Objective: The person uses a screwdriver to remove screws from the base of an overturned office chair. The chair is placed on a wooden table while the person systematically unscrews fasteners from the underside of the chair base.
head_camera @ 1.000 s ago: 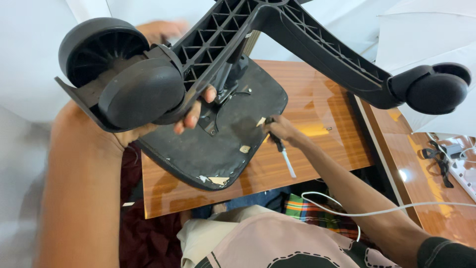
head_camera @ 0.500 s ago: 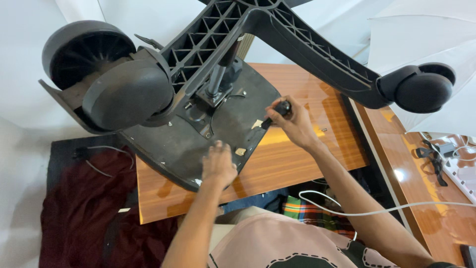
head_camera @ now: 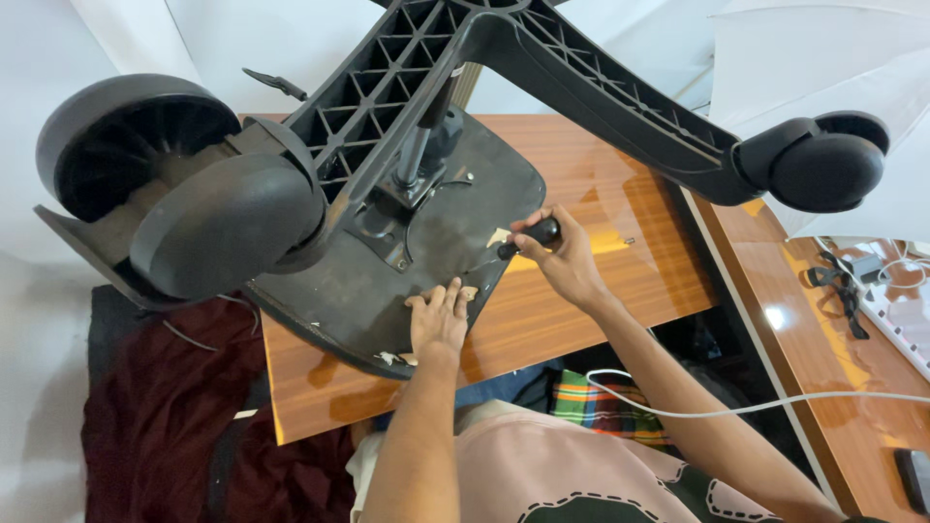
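- Far to my left hand's left, a big black caster [head_camera: 184, 194] of the upturned office chair fills the near view, with dark red cloth [head_camera: 165, 407] on the floor under it
- My left hand [head_camera: 438, 320] lies flat, fingers together and spread on nothing but the surface, pressing on the near edge of the black seat underside [head_camera: 349, 291]; it grips nothing
- Just above that hand stand the mounting plate and gas column [head_camera: 417, 160], still fixed to the seat, and the ribbed star base [head_camera: 504, 48] rises overhead
- Between my hands, pale torn patches [head_camera: 496, 237] show on the seat bottom near the tool's tip
- My right hand [head_camera: 567, 261] is closed around the black handle of a screwdriver [head_camera: 528, 237], its tip pointing toward the seat's edge
- Under both hands the chair rests on a glossy wooden tabletop [head_camera: 620, 291]; right of my right hand a second caster [head_camera: 823, 169] hangs in the air, and a white cable [head_camera: 775, 402] crosses below my forearm
- My judgement: the work is early, since the mechanism looks fully attached and I see no loose screws
- Against half a second ago, my left hand has slid up onto the seat and my right has dropped a little with the tool
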